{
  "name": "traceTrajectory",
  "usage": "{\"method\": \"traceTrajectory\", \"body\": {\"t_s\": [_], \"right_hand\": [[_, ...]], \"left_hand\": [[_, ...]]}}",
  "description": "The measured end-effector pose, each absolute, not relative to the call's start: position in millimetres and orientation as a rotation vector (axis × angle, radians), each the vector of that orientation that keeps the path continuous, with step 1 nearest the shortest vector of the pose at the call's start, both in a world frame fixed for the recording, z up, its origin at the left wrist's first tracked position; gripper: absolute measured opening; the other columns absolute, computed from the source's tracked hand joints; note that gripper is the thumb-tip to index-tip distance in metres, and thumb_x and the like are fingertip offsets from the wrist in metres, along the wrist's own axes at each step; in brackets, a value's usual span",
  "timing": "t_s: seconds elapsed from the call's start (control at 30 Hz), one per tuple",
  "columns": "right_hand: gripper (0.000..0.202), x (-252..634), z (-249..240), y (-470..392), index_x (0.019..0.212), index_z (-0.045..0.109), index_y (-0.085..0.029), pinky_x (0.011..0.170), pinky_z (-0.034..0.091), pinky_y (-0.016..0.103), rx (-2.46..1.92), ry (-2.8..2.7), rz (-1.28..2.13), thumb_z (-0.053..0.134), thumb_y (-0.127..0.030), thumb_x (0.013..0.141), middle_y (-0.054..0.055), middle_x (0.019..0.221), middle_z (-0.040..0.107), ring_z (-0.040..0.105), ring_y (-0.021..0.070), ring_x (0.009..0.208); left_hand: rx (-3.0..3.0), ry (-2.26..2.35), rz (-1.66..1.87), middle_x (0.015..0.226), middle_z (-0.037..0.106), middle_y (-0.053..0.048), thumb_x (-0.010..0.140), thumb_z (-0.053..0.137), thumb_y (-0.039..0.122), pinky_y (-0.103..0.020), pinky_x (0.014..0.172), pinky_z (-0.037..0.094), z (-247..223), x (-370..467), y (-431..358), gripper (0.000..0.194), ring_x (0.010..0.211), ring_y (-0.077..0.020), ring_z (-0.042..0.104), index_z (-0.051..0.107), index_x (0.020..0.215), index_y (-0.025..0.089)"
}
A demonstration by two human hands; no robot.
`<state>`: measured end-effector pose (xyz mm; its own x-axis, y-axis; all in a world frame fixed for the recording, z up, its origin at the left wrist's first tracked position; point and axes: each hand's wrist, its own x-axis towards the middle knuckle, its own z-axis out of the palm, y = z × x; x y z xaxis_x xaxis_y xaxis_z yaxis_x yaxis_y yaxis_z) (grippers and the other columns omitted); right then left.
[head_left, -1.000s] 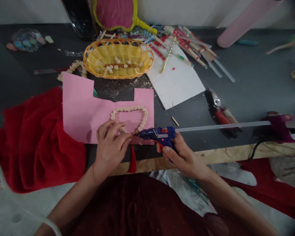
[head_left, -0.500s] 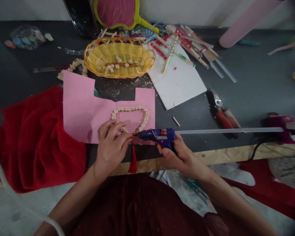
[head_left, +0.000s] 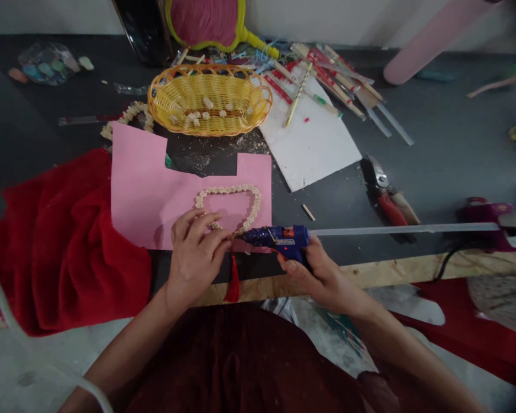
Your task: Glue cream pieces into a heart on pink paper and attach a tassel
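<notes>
My right hand (head_left: 316,269) is wrapped round the handle of a blue glue gun (head_left: 284,237), a long clear glue stick (head_left: 395,229) jutting from its back. The nozzle points left and meets the fingertips of my left hand (head_left: 198,246). Those fingers pinch the near end of a string of pale beads (head_left: 255,201), which curves in a loop over a sheet of pink paper (head_left: 140,189). Below the pinch a red tassel (head_left: 233,281) hangs over the table edge. My fingers hide the exact spot where nozzle and bead string meet.
A yellow wicker basket (head_left: 210,86) with several pale pieces stands behind the paper. Red cloth (head_left: 77,246) lies at left. Pruning shears (head_left: 389,198) and a white sheet (head_left: 313,149) are at right. Loose sticks (head_left: 331,74) and a pink bottle (head_left: 434,43) sit farther back.
The glue gun has shifted very slightly to the right in view. Both hands otherwise keep the same hold and place.
</notes>
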<state>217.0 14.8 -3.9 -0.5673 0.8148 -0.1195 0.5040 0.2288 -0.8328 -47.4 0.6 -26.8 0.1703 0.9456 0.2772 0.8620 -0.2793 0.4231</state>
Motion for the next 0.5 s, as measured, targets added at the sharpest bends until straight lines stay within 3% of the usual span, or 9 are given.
{"method": "traceTrajectory", "body": {"t_s": [0.2,0.37,0.5], "right_hand": [[0.018,218.8,-1.8,13.7,0.108,0.054,-0.020,0.085,0.048,0.032,-1.246,-2.023,1.418,0.047,-0.031,0.096,0.007,0.101,0.053,0.052,0.0159,0.090],[0.029,224.6,1.1,12.6,0.125,0.044,-0.026,0.064,0.049,0.027,-1.273,-1.590,1.762,0.042,-0.036,0.098,0.006,0.103,0.060,0.054,0.0130,0.072],[0.035,248.1,-8.5,25.1,0.119,0.050,-0.024,0.057,0.050,0.029,-1.489,-1.422,1.576,0.038,-0.048,0.097,0.007,0.097,0.065,0.059,0.0150,0.066]], "left_hand": [[2.270,1.770,0.748,0.117,0.060,-0.004,0.083,0.064,0.026,-0.048,0.102,0.038,-27.1,-47.3,1.5,0.007,0.122,-0.0270,0.043,0.067,0.090,0.025],[2.256,1.776,0.764,0.117,0.061,-0.003,0.083,0.064,0.025,-0.049,0.102,0.039,-27.4,-46.4,1.2,0.010,0.121,-0.0266,0.044,0.065,0.093,0.026],[2.220,1.792,0.782,0.115,0.063,-0.005,0.082,0.066,0.026,-0.048,0.103,0.040,-26.9,-45.7,1.4,0.015,0.119,-0.0265,0.046,0.063,0.096,0.023]]}}
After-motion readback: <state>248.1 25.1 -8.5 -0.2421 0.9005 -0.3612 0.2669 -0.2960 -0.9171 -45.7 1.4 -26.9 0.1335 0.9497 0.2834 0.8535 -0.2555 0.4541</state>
